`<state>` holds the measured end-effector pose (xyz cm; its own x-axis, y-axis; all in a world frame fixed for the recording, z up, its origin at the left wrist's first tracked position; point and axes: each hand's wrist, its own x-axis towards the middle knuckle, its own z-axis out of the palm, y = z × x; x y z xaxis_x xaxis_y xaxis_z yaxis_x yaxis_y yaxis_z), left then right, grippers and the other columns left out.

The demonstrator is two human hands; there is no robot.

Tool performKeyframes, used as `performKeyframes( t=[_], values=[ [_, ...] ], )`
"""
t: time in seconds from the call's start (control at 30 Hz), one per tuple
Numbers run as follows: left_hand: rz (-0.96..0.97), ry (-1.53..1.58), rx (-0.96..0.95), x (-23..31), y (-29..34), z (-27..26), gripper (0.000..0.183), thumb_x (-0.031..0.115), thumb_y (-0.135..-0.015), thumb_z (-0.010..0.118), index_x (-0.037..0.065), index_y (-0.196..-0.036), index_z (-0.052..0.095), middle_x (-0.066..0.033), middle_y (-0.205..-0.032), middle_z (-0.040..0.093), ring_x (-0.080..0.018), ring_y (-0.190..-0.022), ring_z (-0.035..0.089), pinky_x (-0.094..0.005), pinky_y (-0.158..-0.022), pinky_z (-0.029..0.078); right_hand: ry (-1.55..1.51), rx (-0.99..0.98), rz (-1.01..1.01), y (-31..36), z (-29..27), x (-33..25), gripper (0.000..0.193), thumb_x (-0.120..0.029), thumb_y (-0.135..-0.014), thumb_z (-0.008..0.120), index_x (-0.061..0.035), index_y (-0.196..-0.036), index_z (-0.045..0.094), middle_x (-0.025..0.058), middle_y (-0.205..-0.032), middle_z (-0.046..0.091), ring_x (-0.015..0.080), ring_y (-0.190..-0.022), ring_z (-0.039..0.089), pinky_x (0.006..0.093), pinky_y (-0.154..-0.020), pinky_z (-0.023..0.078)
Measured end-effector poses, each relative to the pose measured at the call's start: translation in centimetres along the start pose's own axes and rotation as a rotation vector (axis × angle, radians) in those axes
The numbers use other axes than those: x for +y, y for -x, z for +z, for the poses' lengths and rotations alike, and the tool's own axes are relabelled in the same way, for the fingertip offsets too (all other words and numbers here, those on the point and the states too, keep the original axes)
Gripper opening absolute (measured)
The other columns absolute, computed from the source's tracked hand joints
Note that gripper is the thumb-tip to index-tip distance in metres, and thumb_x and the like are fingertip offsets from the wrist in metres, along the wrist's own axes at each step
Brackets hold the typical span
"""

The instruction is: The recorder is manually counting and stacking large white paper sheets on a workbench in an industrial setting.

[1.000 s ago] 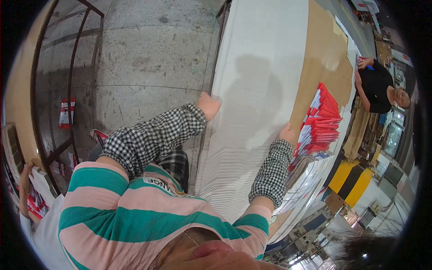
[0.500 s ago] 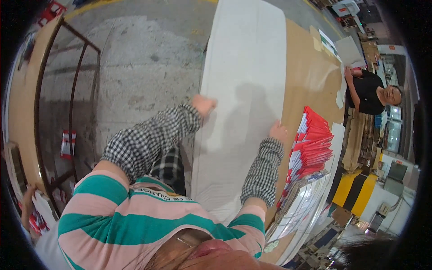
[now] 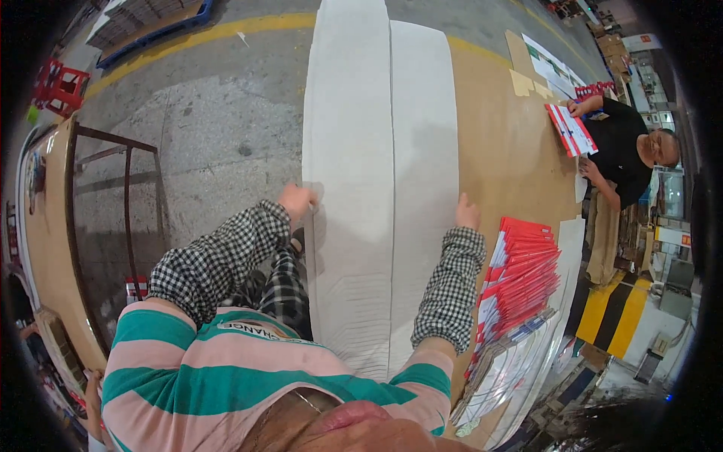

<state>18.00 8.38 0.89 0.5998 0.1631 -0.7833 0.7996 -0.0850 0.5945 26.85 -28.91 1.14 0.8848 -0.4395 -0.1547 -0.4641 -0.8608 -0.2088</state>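
A long white cardboard sheet (image 3: 425,151) lies lengthwise before me, with a narrower white panel (image 3: 348,151) along its left side and a seam between them. My left hand (image 3: 297,202) is closed on the panel's left edge, fingers bent around it. At the sheet's right edge is my right hand (image 3: 468,214), mostly curled, with one finger pointing away from me along the edge. Whether the panel is a folded flap or a separate piece, I cannot tell.
To the right, a fanned stack of red-and-white flat packs (image 3: 520,271) lies on the brown tabletop (image 3: 489,128). Across it a person (image 3: 625,143) in black holds a red-and-white pack. A metal-framed table (image 3: 56,233) and red stools (image 3: 64,90) are at left.
The white surface now shows a seam and two sections. My left hand has shifted left with the panel's edge. The other person now holds up a red-and-white pack.
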Motion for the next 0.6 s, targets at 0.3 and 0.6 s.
performKeyframes(
  t=[0.3,0.6],
  values=[
    [-0.097,0.063,0.035,4.3,-4.3,-2.0,0.029,0.021,-0.070,0.060,-0.004,-0.086,0.060,-0.0234,-0.098,0.055,-0.0309,-0.088,0.054,-0.0366,-0.073,0.044,-0.083,-0.134,0.219,-2.6,-1.4,-6.5,0.060,-0.049,-0.086,0.036,0.0050,-0.109,0.051,0.0249,-0.113,0.051,0.0363,-0.104,0.050,0.0449,-0.089,0.038],
    [0.104,-0.315,-0.330,7.0,-9.6,-4.0,0.023,0.013,-0.068,0.064,0.001,-0.086,0.056,-0.0195,-0.101,0.050,-0.0291,-0.095,0.046,-0.0371,-0.081,0.039,0.032,-0.064,0.183,-5.9,-0.5,-10.1,0.059,-0.049,-0.086,0.038,0.0031,-0.111,0.051,0.0250,-0.107,0.054,0.0364,-0.106,0.049,0.0452,-0.089,0.038]
  ],
)
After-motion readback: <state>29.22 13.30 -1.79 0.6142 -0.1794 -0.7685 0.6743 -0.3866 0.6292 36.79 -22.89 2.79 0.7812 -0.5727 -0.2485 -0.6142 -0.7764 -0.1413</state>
